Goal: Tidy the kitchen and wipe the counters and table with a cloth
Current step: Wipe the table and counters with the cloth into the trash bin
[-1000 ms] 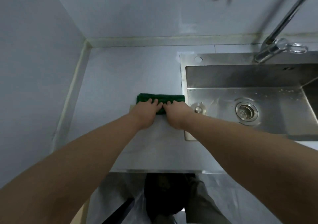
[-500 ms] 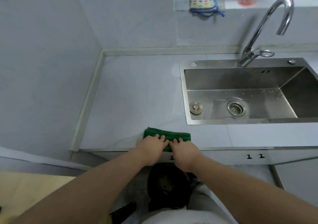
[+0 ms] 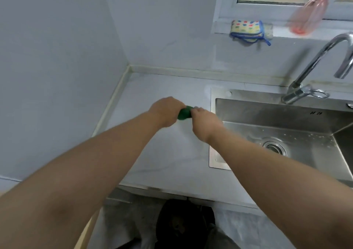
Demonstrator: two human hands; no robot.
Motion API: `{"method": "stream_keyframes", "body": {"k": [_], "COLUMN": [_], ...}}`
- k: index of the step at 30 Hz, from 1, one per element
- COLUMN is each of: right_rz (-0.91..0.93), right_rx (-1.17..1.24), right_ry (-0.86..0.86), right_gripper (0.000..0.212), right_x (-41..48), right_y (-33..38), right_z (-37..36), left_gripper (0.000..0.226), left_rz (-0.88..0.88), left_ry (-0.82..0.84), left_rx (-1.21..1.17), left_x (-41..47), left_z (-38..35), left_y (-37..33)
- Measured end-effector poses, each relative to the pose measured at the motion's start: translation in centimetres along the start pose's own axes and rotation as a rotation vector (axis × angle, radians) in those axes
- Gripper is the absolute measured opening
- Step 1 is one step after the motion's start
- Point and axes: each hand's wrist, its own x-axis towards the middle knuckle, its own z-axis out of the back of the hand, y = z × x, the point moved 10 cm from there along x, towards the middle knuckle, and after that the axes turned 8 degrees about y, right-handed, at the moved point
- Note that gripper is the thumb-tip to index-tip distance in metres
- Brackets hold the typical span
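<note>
A green cloth (image 3: pixel 184 113) is bunched up between my two hands above the pale grey counter (image 3: pixel 152 149), just left of the sink. My left hand (image 3: pixel 166 111) grips the cloth's left part with curled fingers. My right hand (image 3: pixel 204 121) pinches its right end. Most of the cloth is hidden inside my hands, only a small green fold shows.
A steel sink (image 3: pixel 286 134) with a drain (image 3: pixel 274 147) lies to the right, its tap (image 3: pixel 313 76) behind it. A colourful sponge cloth (image 3: pixel 247 31) sits on the window ledge, beside a blurred red-tinted bag (image 3: pixel 307 13). Walls close the counter at left and back.
The cloth lay flat under both palms near the counter's front edge. Now it is gathered into a bunch between my hands, further back on the counter, level with the sink's rear.
</note>
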Motion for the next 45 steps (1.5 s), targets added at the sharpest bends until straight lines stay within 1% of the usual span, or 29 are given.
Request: {"method": "stream_keyframes", "body": {"k": [1, 2, 3, 4, 6, 8, 10, 12, 15, 18, 21, 24, 26, 28, 29, 31, 34, 37, 40, 41, 42, 44, 45], "right_rz": [0.0, 0.025, 0.01, -0.005, -0.046, -0.111, -0.161, -0.194, -0.165, -0.134, -0.088, -0.006, 0.069, 0.138, 0.16, 0.214, 0.332, 0.438, 0.516, 0.547, 0.545, 0.598, 0.59], "right_rx": [-0.012, -0.03, -0.024, -0.057, -0.046, -0.018, -0.048, -0.042, -0.048, -0.053, -0.065, -0.086, -0.094, -0.115, -0.133, -0.17, -0.222, -0.245, -0.257, -0.291, -0.322, -0.319, -0.32], "right_ry": [-0.023, 0.02, 0.021, 0.083, 0.192, 0.283, 0.263, 0.219, 0.198, 0.139, 0.092, 0.065, 0.043, 0.031, 0.026, 0.013, 0.001, 0.11, 0.192, 0.212, 0.239, 0.284, 0.321], "right_gripper": [0.043, 0.046, 0.048, 0.048, 0.048, 0.056, 0.059, 0.057, 0.055, 0.053, 0.049, 0.044, 0.043, 0.042, 0.042, 0.041, 0.043, 0.044, 0.05, 0.053, 0.055, 0.055, 0.055], "right_x": [0.0, 7.1, 7.2, 6.8, 6.0, 6.4, 8.6, 12.4, 19.5, 25.6, 31.0, 34.9, 37.0, 38.8, 39.4, 40.0, 39.8, 37.5, 33.1, 32.6, 29.1, 27.3, 25.7], "right_y": [-0.1, -3.8, -4.3, -4.6, -5.5, -6.9, -7.4, -7.8, -8.6, -8.9, -6.0, -0.8, 3.0, 6.5, 7.6, 9.4, 10.0, 10.7, 11.0, 11.1, 9.0, 7.5, 5.6], "right_z": [0.2, -0.6, -1.6, -3.5, -6.8, -10.4, -11.2, -10.1, -8.1, -5.3, -4.1, -3.5, -3.3, -3.4, -3.3, -3.7, -3.7, -4.1, -5.0, -5.5, -5.3, -6.6, -6.8], "left_gripper": [0.037, 0.04, 0.042, 0.045, 0.05, 0.051, 0.052, 0.057, 0.068, 0.07, 0.07, 0.068, 0.061, 0.054, 0.052, 0.05, 0.041, 0.035, 0.03, 0.029, 0.028, 0.027, 0.029], "left_rz": [0.001, 0.054, 0.072, 0.061, 0.022, -0.015, -0.015, -0.018, 0.036, 0.091, 0.167, 0.258, 0.342, 0.446, 0.486, 0.535, 0.599, 0.719, 0.781, 0.777, 0.734, 0.673, 0.633], "left_ry": [-0.041, -0.027, -0.01, 0.043, 0.153, 0.22, 0.184, 0.164, 0.136, 0.081, 0.066, 0.069, 0.018, -0.084, -0.11, -0.093, -0.023, 0.085, 0.113, 0.127, 0.138, 0.192, 0.179], "left_rx": [-0.029, -0.069, -0.104, -0.09, -0.048, 0.0, -0.002, -0.051, -0.113, -0.105, -0.075, -0.062, -0.105, -0.202, -0.229, -0.222, -0.074, 0.043, 0.067, 0.061, 0.032, 0.026, 0.023], "left_x": [-0.1, 7.0, 7.2, 6.9, 7.7, 9.9, 12.8, 15.8, 20.4, 24.2, 26.2, 25.3, 23.8, 22.2, 21.6, 20.6, 19.1, 15.3, 11.3, 10.8, 9.2, 8.7, 8.6], "left_z": [-0.3, -1.6, -3.3, -5.3, -9.3, -12.0, -12.0, -10.9, -8.9, -6.8, -6.3, -6.0, -5.7, -5.2, -4.9, -5.7, -7.0, -8.5, -9.0, -9.3, -8.9, -10.5, -10.7], "left_y": [0.0, 1.8, 1.7, 1.1, -0.7, -2.3, -1.1, 1.2, 5.7, 9.7, 15.7, 22.5, 26.6, 30.7, 32.0, 33.6, 32.9, 30.7, 26.8, 25.8, 21.5, 17.5, 14.9]}}
